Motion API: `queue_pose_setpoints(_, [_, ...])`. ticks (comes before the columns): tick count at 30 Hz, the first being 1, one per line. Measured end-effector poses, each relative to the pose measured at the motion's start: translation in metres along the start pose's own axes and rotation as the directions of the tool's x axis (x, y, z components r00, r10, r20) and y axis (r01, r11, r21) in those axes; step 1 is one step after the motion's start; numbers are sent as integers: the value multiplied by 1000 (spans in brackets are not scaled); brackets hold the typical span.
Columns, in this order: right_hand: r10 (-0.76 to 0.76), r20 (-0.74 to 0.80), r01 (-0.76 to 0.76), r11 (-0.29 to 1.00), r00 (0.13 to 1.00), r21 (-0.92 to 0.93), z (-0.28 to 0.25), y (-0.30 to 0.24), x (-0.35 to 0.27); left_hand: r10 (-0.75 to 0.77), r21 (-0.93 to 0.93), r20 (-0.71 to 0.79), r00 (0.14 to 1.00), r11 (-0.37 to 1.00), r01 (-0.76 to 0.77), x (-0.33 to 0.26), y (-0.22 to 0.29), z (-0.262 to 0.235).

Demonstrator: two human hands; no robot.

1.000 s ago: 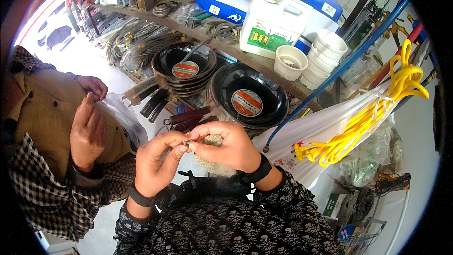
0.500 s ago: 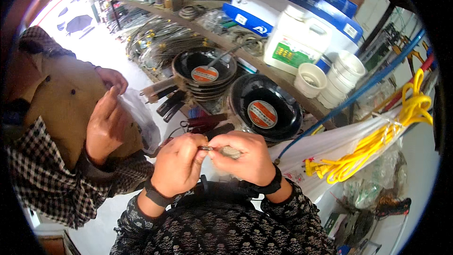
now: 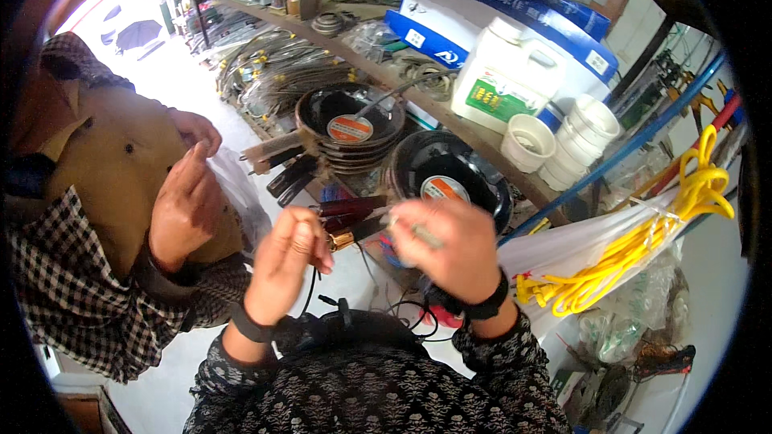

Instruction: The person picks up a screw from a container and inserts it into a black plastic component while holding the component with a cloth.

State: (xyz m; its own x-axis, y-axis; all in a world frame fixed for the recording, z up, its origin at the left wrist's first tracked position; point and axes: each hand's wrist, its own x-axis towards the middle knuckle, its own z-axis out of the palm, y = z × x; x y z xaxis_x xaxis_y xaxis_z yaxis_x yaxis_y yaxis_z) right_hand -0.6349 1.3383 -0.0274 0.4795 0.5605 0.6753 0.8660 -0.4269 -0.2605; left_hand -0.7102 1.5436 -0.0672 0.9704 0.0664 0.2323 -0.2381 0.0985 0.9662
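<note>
My left hand (image 3: 281, 265) is raised in front of my chest, its fingers curled and pinched together; what they hold, if anything, is hidden. Apart from it on the right, my right hand (image 3: 452, 253) is closed and smeared by motion. A small greyish, textured piece (image 3: 426, 235) shows between its fingers; its kind is not clear. Beyond my hands lies a black round pan (image 3: 474, 165) with an orange and white label, partly covered by my right hand. Dark red handles (image 3: 350, 206) and a copper-coloured fitting (image 3: 342, 240) lie close beyond my left hand.
Stacked black pans (image 3: 322, 112) stand by cable bundles (image 3: 273, 72). A shelf holds a white jug (image 3: 503, 72), white tubs (image 3: 529, 143) and a blue and white box (image 3: 515, 0). Yellow rope (image 3: 611, 253) hangs at right. A co-worker's hands (image 3: 185, 213) are at left.
My hands were together at a small dark piece and have moved apart, left hand leftward, right hand rightward. The dark piece no longer shows. The copper-coloured fitting has come into view.
</note>
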Motion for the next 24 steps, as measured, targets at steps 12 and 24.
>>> queue_pose_setpoints(12, [533,-300,-575,816,791,-65,-71,54,-9,-374,-701,-143,916,692,173,3,-30,-52])
queue_pose_setpoints(24, [553,-306,-600,796,775,-81,-60,66,-12,-320,-871,10,948,462,165,-1,-44,-74])
